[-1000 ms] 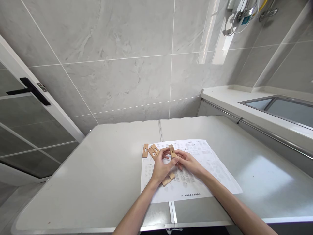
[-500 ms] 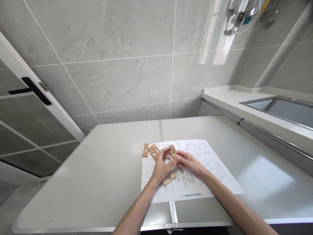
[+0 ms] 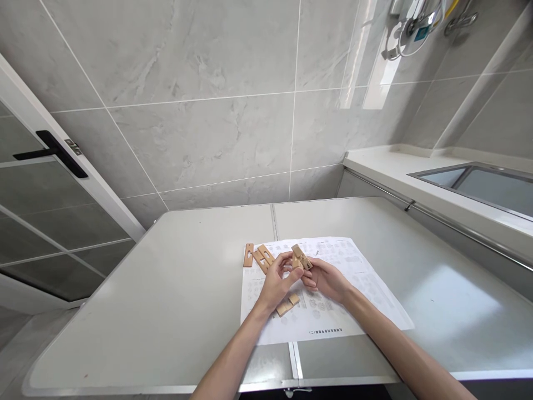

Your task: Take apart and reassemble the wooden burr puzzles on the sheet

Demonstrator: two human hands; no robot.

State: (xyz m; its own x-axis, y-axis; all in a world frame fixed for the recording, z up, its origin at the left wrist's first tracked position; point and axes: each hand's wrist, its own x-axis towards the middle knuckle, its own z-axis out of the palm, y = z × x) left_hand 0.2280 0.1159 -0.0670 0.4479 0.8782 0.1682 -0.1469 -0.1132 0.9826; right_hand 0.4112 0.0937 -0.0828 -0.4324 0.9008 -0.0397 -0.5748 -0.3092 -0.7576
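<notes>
While R hand [image 3: 327, 279] pinches wood pc [image 3: 300, 256], slotted, oblong

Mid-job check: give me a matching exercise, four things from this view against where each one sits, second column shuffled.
Things
1. tan notched wooden block
2. pair of tan slotted wooden bars
3. tan wooden bar
4. white printed paper sheet

Places
A. flat on the grey table
B. on the sheet, partly under the wrist of the left hand
C. pinched between fingertips of the left hand and the right hand
D. at the sheet's far left corner

Pairs: 1-C, 2-D, 3-B, 4-A
</notes>
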